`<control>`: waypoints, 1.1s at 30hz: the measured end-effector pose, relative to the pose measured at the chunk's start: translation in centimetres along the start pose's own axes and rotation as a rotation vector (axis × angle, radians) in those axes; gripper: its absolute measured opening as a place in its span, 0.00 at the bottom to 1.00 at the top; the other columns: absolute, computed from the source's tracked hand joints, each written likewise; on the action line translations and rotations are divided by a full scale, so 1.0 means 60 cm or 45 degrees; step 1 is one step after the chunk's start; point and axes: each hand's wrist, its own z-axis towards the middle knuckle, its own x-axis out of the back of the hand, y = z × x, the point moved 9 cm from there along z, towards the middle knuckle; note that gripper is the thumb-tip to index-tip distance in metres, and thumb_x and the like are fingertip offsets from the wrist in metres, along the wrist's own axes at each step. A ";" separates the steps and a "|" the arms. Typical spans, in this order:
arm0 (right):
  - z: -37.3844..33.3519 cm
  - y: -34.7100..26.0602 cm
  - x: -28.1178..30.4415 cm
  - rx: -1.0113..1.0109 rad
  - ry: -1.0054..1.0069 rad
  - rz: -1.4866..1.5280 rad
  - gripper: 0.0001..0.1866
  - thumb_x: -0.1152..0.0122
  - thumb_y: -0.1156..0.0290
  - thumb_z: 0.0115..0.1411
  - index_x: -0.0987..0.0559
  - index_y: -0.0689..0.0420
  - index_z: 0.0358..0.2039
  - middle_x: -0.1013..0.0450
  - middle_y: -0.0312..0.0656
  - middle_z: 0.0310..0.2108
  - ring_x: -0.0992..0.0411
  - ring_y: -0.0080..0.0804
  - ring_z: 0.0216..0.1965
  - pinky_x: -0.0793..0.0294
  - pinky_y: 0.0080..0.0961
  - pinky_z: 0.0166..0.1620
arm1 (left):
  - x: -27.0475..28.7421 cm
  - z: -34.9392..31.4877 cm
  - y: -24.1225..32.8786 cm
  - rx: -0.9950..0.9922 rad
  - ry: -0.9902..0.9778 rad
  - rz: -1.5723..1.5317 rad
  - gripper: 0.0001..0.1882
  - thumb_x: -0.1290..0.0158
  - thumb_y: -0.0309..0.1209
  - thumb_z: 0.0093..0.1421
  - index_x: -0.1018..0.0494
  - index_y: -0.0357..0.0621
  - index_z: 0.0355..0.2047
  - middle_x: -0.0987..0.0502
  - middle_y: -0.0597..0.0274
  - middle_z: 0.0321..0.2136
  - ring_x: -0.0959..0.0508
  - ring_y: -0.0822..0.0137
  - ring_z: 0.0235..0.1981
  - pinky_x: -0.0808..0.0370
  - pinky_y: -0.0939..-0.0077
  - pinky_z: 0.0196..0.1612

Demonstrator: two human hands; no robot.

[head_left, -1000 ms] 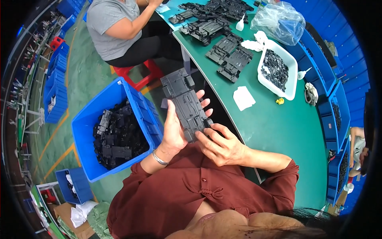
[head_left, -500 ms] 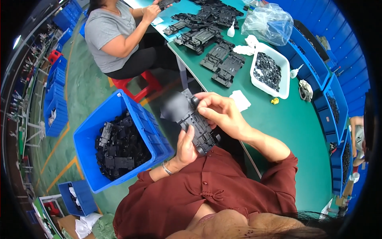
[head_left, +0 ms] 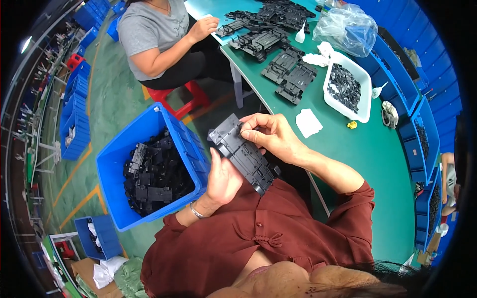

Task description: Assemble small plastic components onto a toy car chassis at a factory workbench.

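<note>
Black chassis-like part point(head_left: 244, 158), one, tilted, in front of a maroon shirt point(head_left: 208, 238).
Left hand point(head_left: 224, 183) cradling it, thumb by its left edge; right hand point(head_left: 279, 139) pinching its upper right edge; between blue bin point(head_left: 113, 174) of black parts and green surface point(head_left: 357, 174) bearing white tray point(head_left: 362, 107).
</note>
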 end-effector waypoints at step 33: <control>-0.198 -0.069 0.092 0.560 0.430 -1.108 0.08 0.30 0.85 0.52 0.19 0.62 0.33 0.21 0.44 0.29 0.23 0.39 0.30 0.26 0.30 0.35 | 0.069 0.010 0.052 -0.055 -0.040 -0.133 0.26 0.63 0.41 0.77 0.36 0.31 0.62 0.29 0.44 0.59 0.28 0.48 0.62 0.24 0.36 0.58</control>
